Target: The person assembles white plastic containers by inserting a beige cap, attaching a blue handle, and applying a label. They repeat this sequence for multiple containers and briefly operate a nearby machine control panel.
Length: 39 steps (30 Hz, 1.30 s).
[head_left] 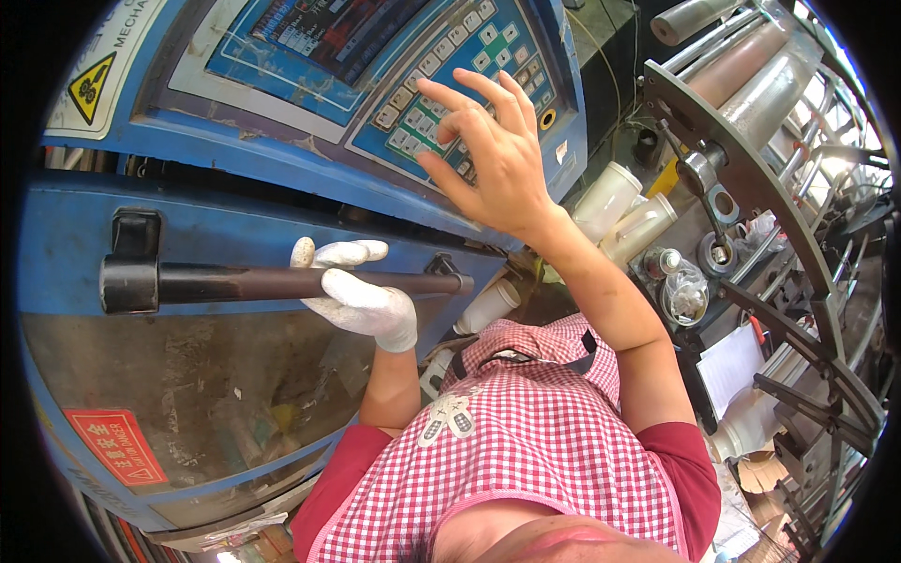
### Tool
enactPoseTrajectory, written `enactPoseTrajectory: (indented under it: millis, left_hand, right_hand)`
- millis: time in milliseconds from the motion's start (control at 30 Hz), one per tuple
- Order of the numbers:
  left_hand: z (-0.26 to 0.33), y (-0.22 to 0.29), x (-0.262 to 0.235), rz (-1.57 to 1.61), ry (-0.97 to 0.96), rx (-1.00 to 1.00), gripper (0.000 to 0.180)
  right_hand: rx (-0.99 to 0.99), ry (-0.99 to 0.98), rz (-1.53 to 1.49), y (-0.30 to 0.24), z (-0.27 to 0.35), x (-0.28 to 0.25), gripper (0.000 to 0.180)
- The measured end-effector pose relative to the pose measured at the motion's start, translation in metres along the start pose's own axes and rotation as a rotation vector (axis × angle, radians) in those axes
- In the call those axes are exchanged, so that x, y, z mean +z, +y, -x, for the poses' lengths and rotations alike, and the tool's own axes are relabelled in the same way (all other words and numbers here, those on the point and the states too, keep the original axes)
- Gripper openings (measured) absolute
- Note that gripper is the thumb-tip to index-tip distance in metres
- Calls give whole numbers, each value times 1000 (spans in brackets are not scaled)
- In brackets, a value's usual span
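Note:
My left hand (pixel 371 305), in a white glove, is loosely wrapped around the long dark bar handle (pixel 225 284) of a blue machine door (pixel 66 267). Its thumb crosses the front of the bar while the fingers show above it. My right hand (pixel 493 155) is bare, with fingers spread and nothing held. It hovers at the keypad (pixel 422 113) of the machine's control panel and hides part of the keys; whether a fingertip touches a key I cannot tell. Left of the keypad is a lit screen (pixel 328 33), cut off by the view's upper edge.
A cloudy window (pixel 216 375) with a red warning label (pixel 117 446) fills the door's lower part. At right stands a metal frame (pixel 751 141) carrying rollers. Near it are pale cylinders (pixel 610 202), a can (pixel 663 262), a roll of tape (pixel 718 253) and a paper sheet (pixel 730 368).

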<state>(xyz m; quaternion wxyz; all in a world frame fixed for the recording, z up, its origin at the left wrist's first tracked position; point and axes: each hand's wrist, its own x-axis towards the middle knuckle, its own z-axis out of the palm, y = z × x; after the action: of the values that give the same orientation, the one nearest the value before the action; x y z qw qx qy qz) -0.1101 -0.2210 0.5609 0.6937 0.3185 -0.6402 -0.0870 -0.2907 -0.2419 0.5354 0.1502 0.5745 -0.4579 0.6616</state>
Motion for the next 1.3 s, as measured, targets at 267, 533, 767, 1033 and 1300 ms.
enactPoseTrajectory:
  millis: [267,533,767,1033,1300]
  left_hand:
    - [-1,3,2,-8,11,-18,53]
    - [-1,-2,1,53,12,-56,53]
    - [0,0,2,84,18,-97,46]
    - [0,0,0,56,28,-100,45]
    - [0,-8,-3,33,-21,4,47]
  right_hand:
    - [28,-57,45,-6,-8,-3,43]
    - [234,56,36,34,10,-30,30]
    - [241,51,121,49,22,-28,54]
    - [243,43,113,51,24,-23,61]
    - [232,46,101,52,23,-22,58]
